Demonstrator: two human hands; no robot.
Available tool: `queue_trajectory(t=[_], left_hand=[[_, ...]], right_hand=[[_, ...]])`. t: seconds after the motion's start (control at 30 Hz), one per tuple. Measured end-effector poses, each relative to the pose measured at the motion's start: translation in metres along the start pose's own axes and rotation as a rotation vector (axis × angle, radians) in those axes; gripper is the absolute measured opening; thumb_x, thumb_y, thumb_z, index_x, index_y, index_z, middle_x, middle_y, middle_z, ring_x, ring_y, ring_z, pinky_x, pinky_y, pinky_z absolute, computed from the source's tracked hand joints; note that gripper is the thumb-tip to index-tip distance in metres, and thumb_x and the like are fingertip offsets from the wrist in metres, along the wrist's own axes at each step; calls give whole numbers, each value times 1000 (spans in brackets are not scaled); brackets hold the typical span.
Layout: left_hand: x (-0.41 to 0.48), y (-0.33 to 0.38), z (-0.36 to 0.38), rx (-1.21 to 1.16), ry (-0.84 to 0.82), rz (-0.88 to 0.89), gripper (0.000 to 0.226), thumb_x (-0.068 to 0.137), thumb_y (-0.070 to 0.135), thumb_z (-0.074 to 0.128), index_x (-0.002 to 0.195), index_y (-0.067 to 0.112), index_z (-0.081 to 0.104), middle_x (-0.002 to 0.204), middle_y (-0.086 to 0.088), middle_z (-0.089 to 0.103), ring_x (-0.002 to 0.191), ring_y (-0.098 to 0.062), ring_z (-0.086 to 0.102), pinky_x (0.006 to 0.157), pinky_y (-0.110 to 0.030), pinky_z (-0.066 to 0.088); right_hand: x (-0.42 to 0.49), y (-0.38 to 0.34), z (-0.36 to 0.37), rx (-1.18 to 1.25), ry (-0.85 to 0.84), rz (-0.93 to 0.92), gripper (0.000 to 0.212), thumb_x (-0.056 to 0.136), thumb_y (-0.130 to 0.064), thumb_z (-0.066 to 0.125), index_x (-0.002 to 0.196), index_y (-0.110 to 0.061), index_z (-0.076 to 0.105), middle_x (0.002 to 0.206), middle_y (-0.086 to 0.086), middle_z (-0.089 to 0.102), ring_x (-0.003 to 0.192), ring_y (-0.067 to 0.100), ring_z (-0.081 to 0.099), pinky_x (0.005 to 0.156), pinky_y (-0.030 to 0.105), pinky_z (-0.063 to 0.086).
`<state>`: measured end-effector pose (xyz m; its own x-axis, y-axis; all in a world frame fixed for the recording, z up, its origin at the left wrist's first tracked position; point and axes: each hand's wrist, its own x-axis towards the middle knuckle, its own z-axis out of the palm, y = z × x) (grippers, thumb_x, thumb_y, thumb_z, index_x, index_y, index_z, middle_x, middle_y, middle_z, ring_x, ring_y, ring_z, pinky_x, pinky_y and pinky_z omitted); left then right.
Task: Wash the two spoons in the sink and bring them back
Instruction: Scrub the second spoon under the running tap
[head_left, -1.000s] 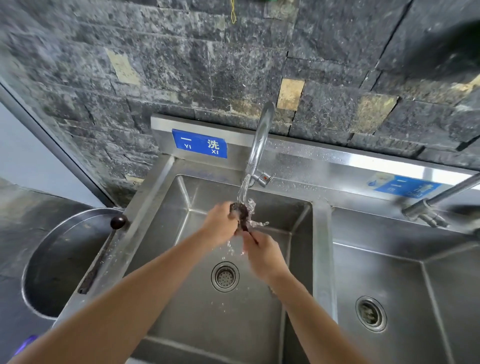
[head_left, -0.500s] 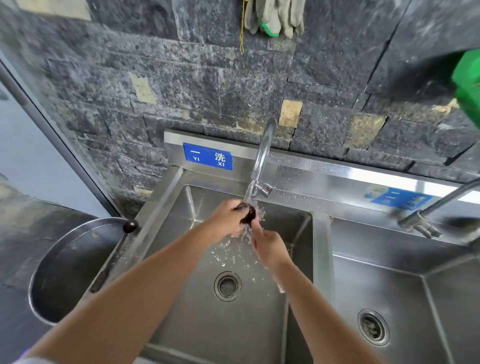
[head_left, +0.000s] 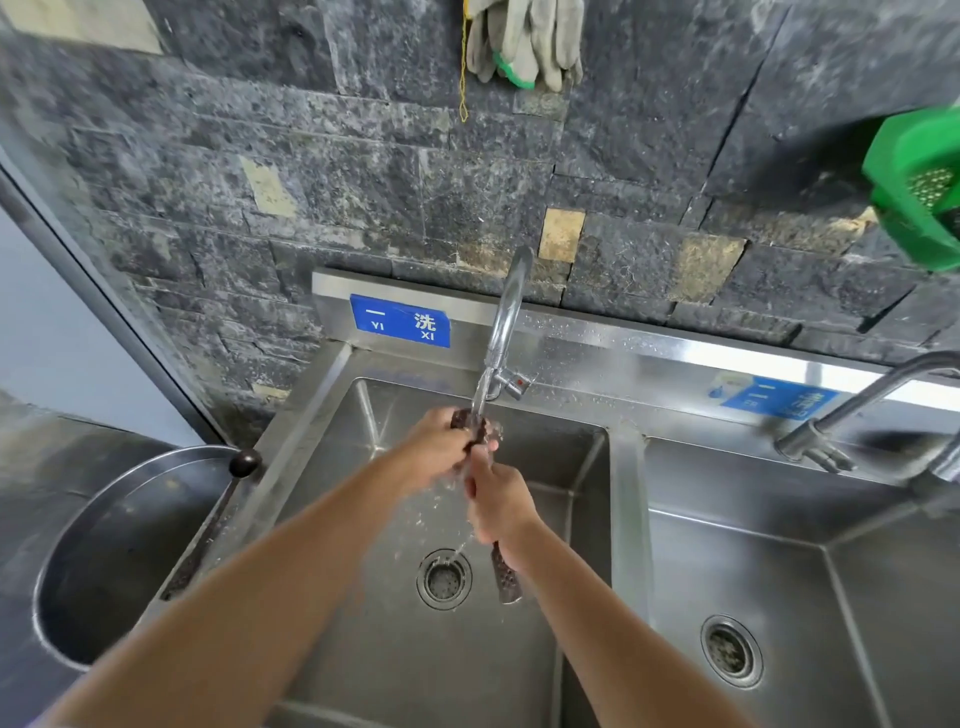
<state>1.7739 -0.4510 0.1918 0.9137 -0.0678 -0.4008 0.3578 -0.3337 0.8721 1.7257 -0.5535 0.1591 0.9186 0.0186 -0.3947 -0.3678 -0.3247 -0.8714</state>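
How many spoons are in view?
2. One spoon is under the tap, held by left hand and right hand; the other spoon lies on the left rim of the sink.

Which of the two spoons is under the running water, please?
The dark spoon gripped by the left hand and right hand beneath the faucet; the other spoon lies untouched along the sink's left rim.

Both bare forearms run from the lower edge of the frame up to its centre, the left one from the lower left corner and the right one from the lower right of the middle. The left hand (head_left: 439, 449) has its fingers curled over the dark head of a spoon (head_left: 506, 574). The right hand (head_left: 498, 501), just below and to the right, grips the handle, and the handle's end shows under the wrist. The two hands touch.
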Motion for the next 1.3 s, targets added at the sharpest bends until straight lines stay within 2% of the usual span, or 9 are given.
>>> queue_trajectory(t=[0.13, 0.43, 0.5, 0.63, 0.73, 0.9, 0.97, 1.17, 1.3], left_hand=[[3, 8, -34, 499, -315, 35, 25, 91, -2, 50, 103, 8, 69, 68, -5, 63, 46, -9, 53, 41, -19, 39], [6, 0, 25, -1158, 208, -268, 32, 96, -5, 23, 77, 6, 46, 52, -6, 46, 28, -7, 29, 27, -16, 18], [4, 0, 21, -1257, 256, -244, 28, 97, -5, 22, 83, 5, 45, 54, -6, 45, 31, -8, 33, 29, -17, 24], [3, -3, 23, -1229, 206, -235, 26, 97, -5, 25, 82, 6, 43, 47, 1, 37, 35, -10, 32, 34, -20, 27], [-4, -2, 30, -1176, 118, -200, 27, 97, -6, 26, 87, 1, 50, 50, -1, 42, 35, -8, 35, 32, -18, 28], [-11, -5, 5, 185, -84, 114, 12, 94, 3, 54, 88, 11, 60, 68, -5, 62, 47, -14, 52, 43, -26, 40], [-8, 0, -5, 344, -99, 138, 11, 95, 4, 53, 92, 11, 61, 66, -4, 62, 49, -15, 55, 44, -25, 43], [2, -8, -6, -1057, -191, -323, 36, 100, 28, 50, 101, -8, 57, 81, -19, 61, 52, -18, 59, 35, -20, 45], [-5, -11, -2, -831, -156, -154, 22, 101, 3, 42, 93, -2, 61, 76, -16, 59, 49, -11, 51, 36, -17, 36]], right_hand=[[1, 15, -28, -344, -52, -179, 56, 99, -55, 31, 55, -21, 43, 45, -5, 43, 41, 10, 40, 52, 29, 38], [5, -11, -26, -877, 548, -311, 37, 97, -45, 44, 106, -17, 67, 112, 12, 61, 106, 36, 49, 92, 46, 37], [-2, -7, -29, -654, 725, -418, 24, 94, -34, 56, 102, -15, 67, 110, 12, 57, 103, 35, 46, 94, 47, 37], [7, -26, -28, -31, 267, -10, 46, 101, -44, 36, 72, -12, 52, 71, 5, 56, 68, 20, 54, 78, 40, 51], [28, -46, -30, 89, 297, 54, 43, 104, -37, 36, 77, -9, 54, 64, 0, 55, 58, 16, 54, 54, 28, 45], [56, -53, -76, 292, -102, 259, 25, 102, -25, 49, 92, -5, 59, 49, -4, 46, 38, 9, 32, 32, 22, 25], [54, -49, -78, 415, -150, 293, 20, 100, -22, 53, 97, -3, 58, 50, -2, 48, 40, 9, 34, 33, 21, 26], [34, -34, -37, 786, 33, 150, 24, 102, -22, 50, 84, -7, 57, 55, 2, 51, 42, 12, 49, 41, 25, 43], [27, -27, -28, 896, -23, 155, 22, 102, -12, 48, 85, -1, 56, 62, 9, 51, 50, 20, 51, 55, 32, 47]])
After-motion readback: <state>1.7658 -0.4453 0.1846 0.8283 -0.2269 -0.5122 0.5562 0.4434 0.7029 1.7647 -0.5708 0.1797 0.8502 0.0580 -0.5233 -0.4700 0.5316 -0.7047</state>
